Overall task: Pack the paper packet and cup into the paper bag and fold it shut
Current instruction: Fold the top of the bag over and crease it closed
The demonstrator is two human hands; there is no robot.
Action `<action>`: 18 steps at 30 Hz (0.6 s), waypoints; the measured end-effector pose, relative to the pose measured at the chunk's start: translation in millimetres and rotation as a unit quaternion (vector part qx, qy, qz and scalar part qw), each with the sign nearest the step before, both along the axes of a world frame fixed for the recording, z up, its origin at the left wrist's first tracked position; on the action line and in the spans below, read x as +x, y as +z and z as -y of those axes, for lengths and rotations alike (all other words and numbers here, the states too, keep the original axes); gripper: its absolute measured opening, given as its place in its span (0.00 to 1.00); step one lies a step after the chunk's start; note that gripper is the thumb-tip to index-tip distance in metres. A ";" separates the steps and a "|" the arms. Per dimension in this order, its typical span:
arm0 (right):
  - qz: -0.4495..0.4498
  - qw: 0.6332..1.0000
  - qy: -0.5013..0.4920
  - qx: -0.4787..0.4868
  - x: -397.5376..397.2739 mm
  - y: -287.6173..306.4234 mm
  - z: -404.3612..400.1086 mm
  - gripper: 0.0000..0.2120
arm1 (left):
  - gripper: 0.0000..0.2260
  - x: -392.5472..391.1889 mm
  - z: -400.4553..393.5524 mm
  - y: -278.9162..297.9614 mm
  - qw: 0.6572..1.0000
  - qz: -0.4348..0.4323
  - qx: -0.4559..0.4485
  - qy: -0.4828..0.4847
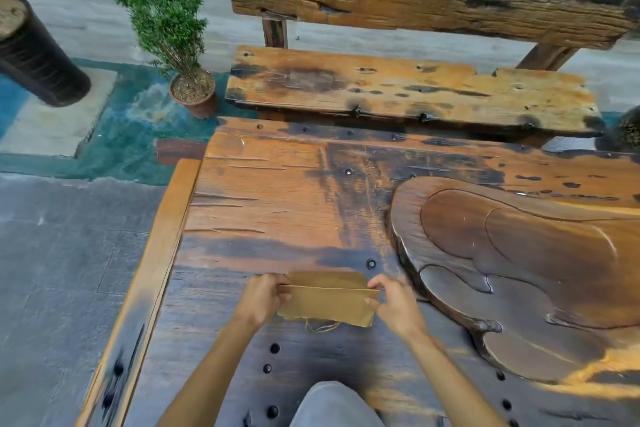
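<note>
A brown paper bag (327, 300) rests on the wooden table (277, 211) near its front edge. Its top part is folded over towards me, and a twine handle pokes out under the near edge. My left hand (261, 298) pinches the bag's left end at the fold. My right hand (394, 303) pinches the right end the same way. The paper packet and the cup are not visible; I cannot tell whether they are inside the bag.
A carved dark wooden tray (519, 270) fills the table's right side, close to my right hand. A wooden bench (398, 87) stands behind the table. A potted plant (180, 45) and a dark cylinder (31, 52) stand on the floor at the left.
</note>
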State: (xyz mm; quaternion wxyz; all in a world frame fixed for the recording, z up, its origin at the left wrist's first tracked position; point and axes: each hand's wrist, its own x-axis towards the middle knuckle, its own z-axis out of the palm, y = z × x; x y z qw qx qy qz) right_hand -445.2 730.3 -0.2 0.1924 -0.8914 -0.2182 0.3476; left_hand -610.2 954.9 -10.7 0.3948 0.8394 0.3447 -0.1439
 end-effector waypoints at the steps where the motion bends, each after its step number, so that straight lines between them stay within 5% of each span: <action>1: 0.006 0.999 0.032 -0.022 0.5 0.6 -3.5 0.13 | 0.10 1.8 -1.3 -0.1 1.000 -0.004 0.003 -0.020; 8: -0.052 0.966 0.221 -0.126 9.6 10.3 -39.4 0.29 | 0.12 23.4 1.6 2.8 0.987 -0.020 0.022 -0.156; 18: -0.056 0.945 0.277 -0.166 7.9 4.8 -41.1 0.14 | 0.09 18.2 0.8 -8.4 0.989 0.008 0.038 -0.144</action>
